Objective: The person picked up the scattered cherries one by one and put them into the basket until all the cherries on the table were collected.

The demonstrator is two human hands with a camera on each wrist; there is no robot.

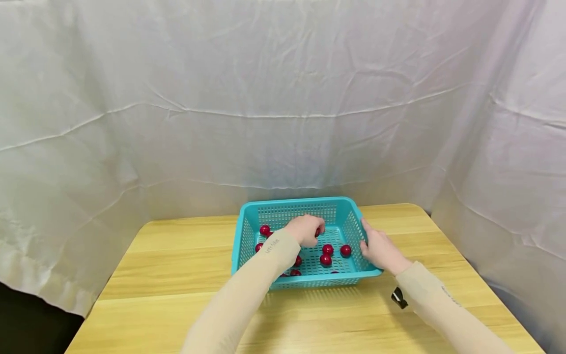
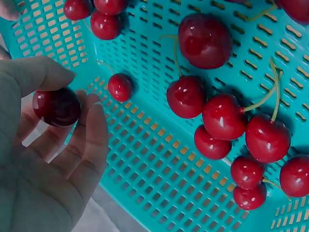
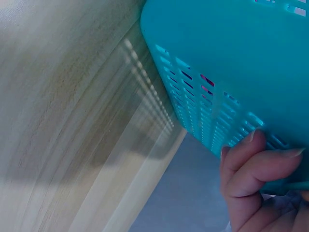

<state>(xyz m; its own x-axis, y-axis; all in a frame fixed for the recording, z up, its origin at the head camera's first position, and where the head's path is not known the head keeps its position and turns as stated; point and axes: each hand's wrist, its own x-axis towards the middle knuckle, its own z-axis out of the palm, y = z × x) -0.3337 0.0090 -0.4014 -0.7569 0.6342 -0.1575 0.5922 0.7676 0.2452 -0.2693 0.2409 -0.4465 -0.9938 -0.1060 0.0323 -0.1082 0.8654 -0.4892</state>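
Observation:
A turquoise slotted plastic basket (image 1: 309, 283) stands on the wooden table with several red cherries (image 1: 325, 259) scattered on its floor, some with green stems. My left hand (image 1: 305, 229) is inside the basket, over its middle. In the left wrist view its thumb and fingers pinch one dark red cherry (image 2: 57, 107), raised among the others. My right hand (image 1: 382, 250) grips the basket's right side at the rim. From the right wrist view, its curled fingers (image 3: 263, 166) lie against the outer wall, and the thumb is mostly hidden.
The wooden table (image 1: 177, 275) extends left, right and in front of the basket. A pale grey curtain (image 1: 283, 113) hangs behind and along both sides. A small black item (image 1: 399, 298) shows beside the right sleeve.

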